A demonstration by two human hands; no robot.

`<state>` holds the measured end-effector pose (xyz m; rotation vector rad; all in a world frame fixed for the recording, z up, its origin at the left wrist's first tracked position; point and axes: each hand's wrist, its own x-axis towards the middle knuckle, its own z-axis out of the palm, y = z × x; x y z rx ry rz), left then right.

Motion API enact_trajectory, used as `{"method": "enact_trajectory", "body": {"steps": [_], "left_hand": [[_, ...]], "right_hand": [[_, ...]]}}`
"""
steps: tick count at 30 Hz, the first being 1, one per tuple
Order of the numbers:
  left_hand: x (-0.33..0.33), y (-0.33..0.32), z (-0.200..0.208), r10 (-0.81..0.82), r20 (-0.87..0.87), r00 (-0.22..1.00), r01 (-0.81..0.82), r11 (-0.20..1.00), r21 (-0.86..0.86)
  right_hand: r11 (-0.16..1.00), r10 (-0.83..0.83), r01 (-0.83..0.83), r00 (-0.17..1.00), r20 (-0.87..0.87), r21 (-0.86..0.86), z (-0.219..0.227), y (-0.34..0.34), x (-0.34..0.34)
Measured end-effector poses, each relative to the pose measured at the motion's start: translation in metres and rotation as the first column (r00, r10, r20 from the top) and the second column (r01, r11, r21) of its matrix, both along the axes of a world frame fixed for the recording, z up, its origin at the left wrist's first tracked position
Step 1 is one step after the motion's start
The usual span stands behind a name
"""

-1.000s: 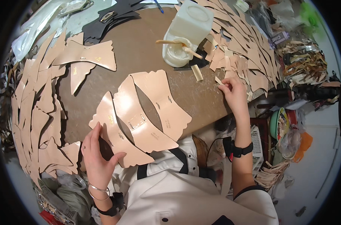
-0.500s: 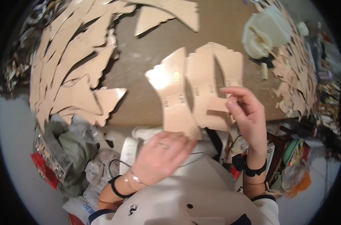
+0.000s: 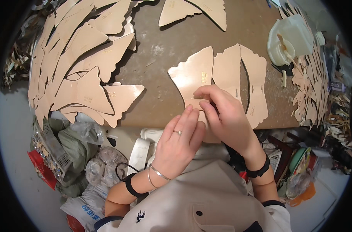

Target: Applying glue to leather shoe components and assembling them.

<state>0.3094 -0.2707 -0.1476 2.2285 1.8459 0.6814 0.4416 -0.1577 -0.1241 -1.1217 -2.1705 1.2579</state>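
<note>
- here, working at a peach-tan, glossy, bow-tie-shaped flat piece (image 3: 193, 71) with scalloped ends, leftmost of three at the front edge of a scuffed brown tabletop (image 3: 156, 77)
- pointing, with its broad far end, away from the body and a little to the left
- running, along its long axis, from far left to near right, with its near end reaching past the table edge toward the lap
- bearing across its narrow waist a small, pale-tan, rectangular patch (image 3: 195, 103), with visible length roughly crosswise to that axis
- touching the patch's near edge with fingertips of the left hand (image 3: 178, 135), palm down, fingers extended, gripping nothing
- bending thumb and forefinger of the right hand (image 3: 226, 116) over the patch; cannot tell whether pinching or only pressing
- overlapping to the right, two similar scalloped tan pieces (image 3: 257, 79), with long axes nearly straight away from the body
- heaped at left, a loose pile of tan scalloped cutouts (image 3: 87, 58)
- standing far right, a milky-white plastic container (image 3: 296, 33) with a wooden stick (image 3: 282, 42)
</note>
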Motion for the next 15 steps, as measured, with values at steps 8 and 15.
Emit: {"method": "enact_trajectory", "body": {"steps": [8, 15], "left_hand": [[0.005, 0.006, 0.002, -0.008, -0.066, 0.998, 0.005, 0.999, -0.040], [0.007, 0.005, -0.003, -0.012, -0.082, 0.997, 0.008, 0.999, -0.044]], "right_hand": [[0.972, -0.153, 0.130, 0.982, 0.109, 0.195, 0.003, -0.004, 0.037], [0.900, 0.027, -0.117, 0.976, 0.215, 0.420, -0.010, -0.015, 0.037]]}}
